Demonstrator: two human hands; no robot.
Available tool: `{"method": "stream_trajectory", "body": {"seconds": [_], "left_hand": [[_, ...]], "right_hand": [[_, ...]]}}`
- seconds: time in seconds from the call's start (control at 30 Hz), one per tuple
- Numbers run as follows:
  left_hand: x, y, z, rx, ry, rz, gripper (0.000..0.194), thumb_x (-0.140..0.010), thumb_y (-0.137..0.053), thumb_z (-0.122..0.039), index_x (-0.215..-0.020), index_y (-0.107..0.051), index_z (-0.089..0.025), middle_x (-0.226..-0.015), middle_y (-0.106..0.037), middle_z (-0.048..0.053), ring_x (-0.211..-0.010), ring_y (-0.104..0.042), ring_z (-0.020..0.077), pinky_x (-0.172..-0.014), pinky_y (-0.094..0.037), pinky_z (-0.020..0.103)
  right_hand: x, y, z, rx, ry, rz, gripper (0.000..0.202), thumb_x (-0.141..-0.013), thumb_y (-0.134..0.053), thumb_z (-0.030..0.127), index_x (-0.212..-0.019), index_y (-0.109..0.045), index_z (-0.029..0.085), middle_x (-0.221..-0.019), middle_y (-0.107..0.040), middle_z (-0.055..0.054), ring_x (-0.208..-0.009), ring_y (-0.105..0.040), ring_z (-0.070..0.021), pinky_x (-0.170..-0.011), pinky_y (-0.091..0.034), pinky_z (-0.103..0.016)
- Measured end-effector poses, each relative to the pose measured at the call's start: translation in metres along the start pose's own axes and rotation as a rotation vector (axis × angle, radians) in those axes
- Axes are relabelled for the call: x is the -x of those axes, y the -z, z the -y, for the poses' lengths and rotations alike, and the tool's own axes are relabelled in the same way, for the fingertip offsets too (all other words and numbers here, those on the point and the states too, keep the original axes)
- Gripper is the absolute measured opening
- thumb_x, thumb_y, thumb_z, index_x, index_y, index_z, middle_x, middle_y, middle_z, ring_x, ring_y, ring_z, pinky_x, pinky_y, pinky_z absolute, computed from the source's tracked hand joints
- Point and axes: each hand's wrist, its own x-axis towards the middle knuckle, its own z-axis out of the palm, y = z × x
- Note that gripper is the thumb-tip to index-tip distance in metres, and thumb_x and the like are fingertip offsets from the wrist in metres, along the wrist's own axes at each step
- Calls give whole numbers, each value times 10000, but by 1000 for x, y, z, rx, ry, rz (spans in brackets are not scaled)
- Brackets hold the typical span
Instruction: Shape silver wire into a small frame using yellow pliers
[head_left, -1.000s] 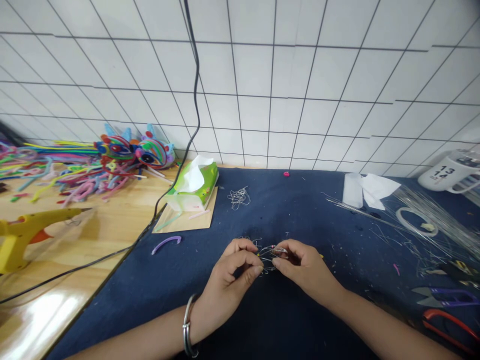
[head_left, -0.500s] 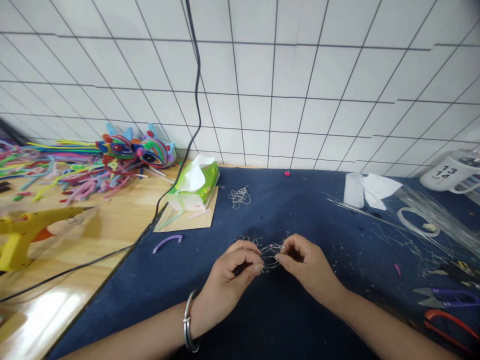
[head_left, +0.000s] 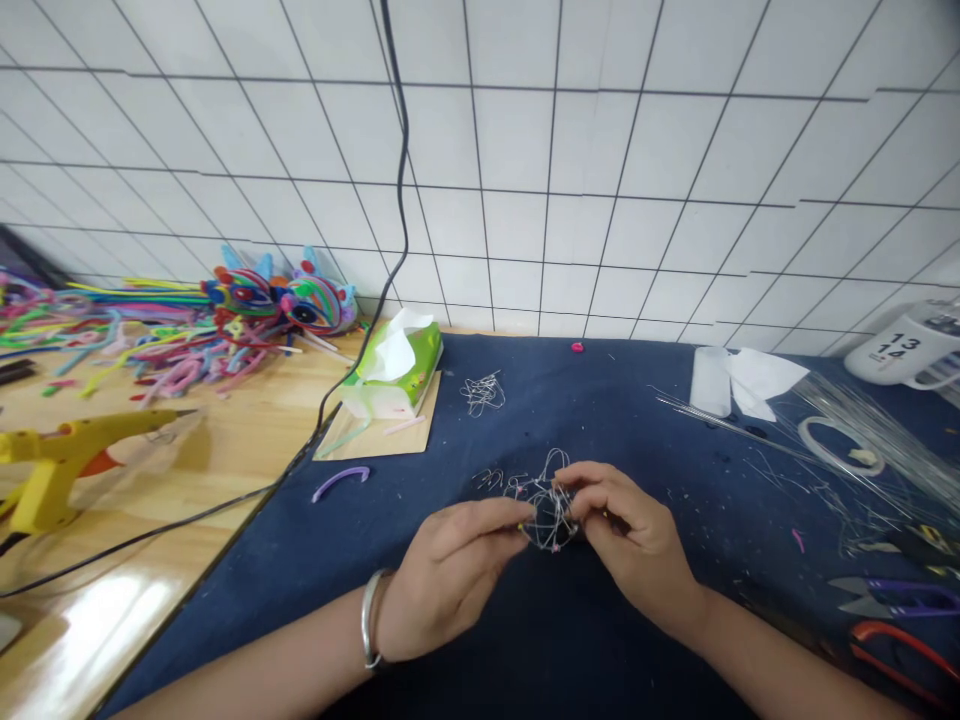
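A small rounded wire frame [head_left: 551,520] with a few pink and yellow spots is held between both hands above the dark blue cloth. My left hand [head_left: 461,570] pinches its left side, fingers pressed together, a silver bangle on the wrist. My right hand [head_left: 637,545] grips the frame's right side with thumb and curled fingers. Thin wire loops stick up from the top of the frame. Just behind it, small bent wires [head_left: 489,480] lie on the cloth. Farther back rests a tangle of wire pieces [head_left: 482,394].
At left are a yellow glue gun [head_left: 52,465], colourful pipe cleaners [head_left: 172,365] and a black cable [head_left: 311,445]. A green tissue pack [head_left: 409,365] stands behind. On the right lie long wires [head_left: 870,430], purple snips [head_left: 892,598], red-handled pliers [head_left: 900,655] and a white mug [head_left: 900,345].
The wire frame has been turned between my hands, so its rounded shape and upright loops now show. My left fingers have straightened along its side. The view has shifted slightly.
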Motion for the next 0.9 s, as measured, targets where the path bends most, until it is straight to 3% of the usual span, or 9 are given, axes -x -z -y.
{"method": "stream_trajectory", "body": {"seconds": [0.13,0.23,0.37,0.5,0.57,0.63,0.8,0.9], "left_hand": [[-3,6,2,-109,-161,-40,268,-739,-533,4,-964,-586,-132,-998,-643,98,-915,-624,167,-785,-528,253],[-5,7,1,-129,-149,-43,249,-762,-507,-11,-957,-589,-143,-992,-649,94,-903,-633,166,-763,-540,253],[-4,6,0,-108,-126,-34,260,-773,-488,-13,-963,-589,-161,-1005,-644,84,-894,-634,159,-756,-541,253],[0,2,2,-29,-78,-12,275,-751,-511,13,-967,-577,-144,-1021,-618,91,-903,-619,153,-774,-530,243],[2,-1,3,30,-24,13,287,-752,-507,22,-979,-568,-143,-1027,-598,90,-923,-601,147,-799,-515,243],[2,-3,3,87,45,33,283,-766,-496,17,-981,-567,-153,-1039,-575,86,-944,-577,146,-816,-499,255],[-3,-4,1,187,331,42,128,-800,-512,-83,-846,-599,-166,-1034,-527,79,-994,-513,177,-863,-432,320],[-6,-6,2,293,520,122,109,-824,-491,-141,-752,-571,-156,-847,-550,44,-816,-546,145,-746,-451,277]], "right_hand": [[2,-2,2,-128,-66,3,154,-814,-464,164,-751,-594,220,-1098,-540,-29,-944,-544,-161,-821,-454,-313],[3,-5,-1,-299,-192,-17,53,-803,-512,223,-812,-563,215,-1062,-542,-38,-808,-562,-133,-736,-483,-295],[2,-8,-2,-451,-387,-48,153,-786,-560,306,-891,-505,209,-832,-564,-5,-651,-547,-100,-640,-473,-262],[2,-11,1,-588,-559,148,232,-796,-533,408,-825,-511,178,-721,-535,-2,-609,-539,-109,-472,-417,-214],[3,-12,1,-653,-609,233,244,-797,-532,416,-826,-515,174,-705,-531,-1,-586,-529,-104,-422,-375,-192],[3,-11,0,-679,-624,236,225,-792,-548,393,-845,-514,177,-676,-529,10,-539,-500,-84,-413,-357,-182],[-2,-6,-7,-711,-553,31,182,-788,-565,346,-850,-508,185,-676,-505,26,-530,-468,-67,-438,-360,-185],[-4,-5,-12,-694,-506,-62,178,-788,-561,349,-861,-508,196,-711,-501,25,-550,-479,-72,-447,-367,-194]]}}
